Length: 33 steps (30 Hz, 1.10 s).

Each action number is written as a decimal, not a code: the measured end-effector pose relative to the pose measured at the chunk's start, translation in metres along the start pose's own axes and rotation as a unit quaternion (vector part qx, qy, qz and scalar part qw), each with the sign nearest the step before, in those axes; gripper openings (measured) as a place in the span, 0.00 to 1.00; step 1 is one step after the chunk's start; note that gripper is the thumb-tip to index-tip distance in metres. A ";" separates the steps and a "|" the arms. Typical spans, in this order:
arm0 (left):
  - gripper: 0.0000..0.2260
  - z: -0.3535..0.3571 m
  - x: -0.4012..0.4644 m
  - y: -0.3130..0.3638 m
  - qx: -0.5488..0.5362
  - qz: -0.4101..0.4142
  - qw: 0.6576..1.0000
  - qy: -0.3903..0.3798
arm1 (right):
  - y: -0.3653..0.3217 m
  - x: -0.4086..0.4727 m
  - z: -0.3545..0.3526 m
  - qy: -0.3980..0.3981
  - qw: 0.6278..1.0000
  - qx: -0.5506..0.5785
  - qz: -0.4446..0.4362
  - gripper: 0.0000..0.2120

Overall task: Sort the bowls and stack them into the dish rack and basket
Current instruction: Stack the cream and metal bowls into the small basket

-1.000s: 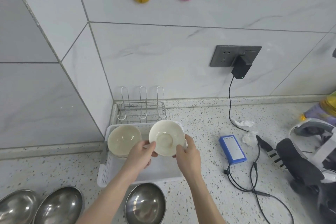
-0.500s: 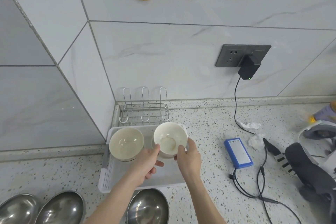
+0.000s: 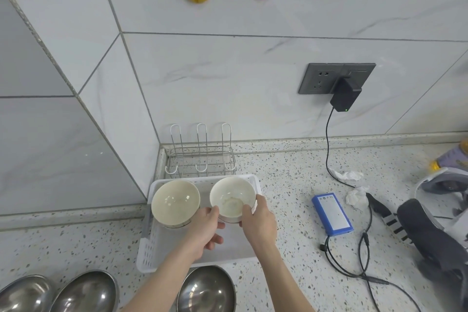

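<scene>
Both my hands hold the white bowl over the far right part of the white basket: left hand at the near rim, right hand at the right rim. It looks hard, smooth and easy to break, so I would grip the rim on two sides. Another pale bowl sits just left of it.

Cream bowls, white basket, speckled counter
</scene>
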<state>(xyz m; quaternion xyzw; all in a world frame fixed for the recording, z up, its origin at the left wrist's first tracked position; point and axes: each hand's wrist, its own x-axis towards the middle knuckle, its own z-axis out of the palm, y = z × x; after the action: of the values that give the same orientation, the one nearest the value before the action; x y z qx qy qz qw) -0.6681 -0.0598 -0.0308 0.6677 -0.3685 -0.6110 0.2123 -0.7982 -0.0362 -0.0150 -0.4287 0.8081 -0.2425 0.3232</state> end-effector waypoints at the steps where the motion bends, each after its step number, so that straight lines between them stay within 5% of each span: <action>1: 0.10 0.001 0.000 0.000 -0.005 0.005 1.000 0.002 | -0.001 0.000 -0.001 -0.001 1.000 -0.009 -0.002 0.20; 13: 0.10 0.002 -0.014 -0.001 -0.021 0.020 0.999 0.014 | -0.001 -0.021 -0.011 -0.027 0.999 -0.019 -0.006 0.26; 23: 0.06 -0.052 -0.096 -0.037 -0.122 0.134 0.981 0.071 | 0.017 -0.100 -0.017 -0.021 0.999 0.028 -0.034 0.23; 33: 0.11 -0.092 -0.133 -0.154 -0.191 -0.029 0.973 0.126 | 0.076 -0.152 0.004 -0.071 0.996 -0.053 0.009 0.17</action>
<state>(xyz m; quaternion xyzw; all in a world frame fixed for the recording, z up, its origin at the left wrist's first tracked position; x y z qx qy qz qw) -0.5406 0.1231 -0.0417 0.6966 -0.1963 -0.5870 0.3628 -0.7717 0.1320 -0.0206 -0.4542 0.7986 -0.1657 0.3585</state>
